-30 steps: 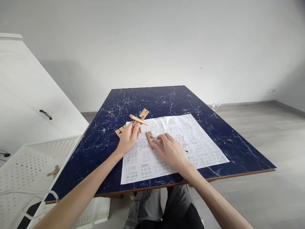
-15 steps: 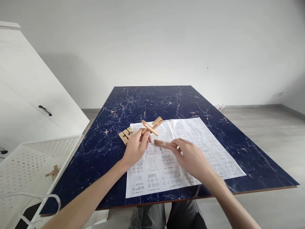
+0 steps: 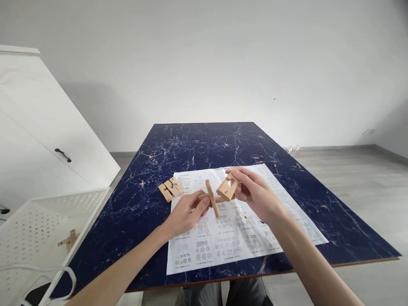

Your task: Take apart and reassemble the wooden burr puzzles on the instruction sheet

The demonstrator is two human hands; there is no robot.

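Between thumb and fingers, my left hand [image 3: 188,212] pinches crossed wooden puzzle pieces [image 3: 212,199], one bar standing across another that points right. My right hand [image 3: 255,191] grips a notched wooden puzzle piece [image 3: 227,187], its cut-out turned toward me. The notched piece overlaps the right end of the crossed pieces; whether they touch I cannot tell. Both hands are over a creased printed sheet [image 3: 191,263] with rows of small diagrams. Left of it, several more notched wooden pieces [image 3: 170,188] lie side by side, partly on the sheet's corner.
The sheet lies on a dark blue marbled table [image 3: 204,144]. A white cabinet [image 3: 38,127] stands at the left. Below it, a white perforated bin [image 3: 35,229] holds a cross-shaped wooden piece [image 3: 69,241], and a white cable [image 3: 72,274] loops by the table's near left corner.
My left hand has lowered and tilted the crossed pieces to the right. My right hand has risen and turned its piece upright, bringing it against or just beside them.
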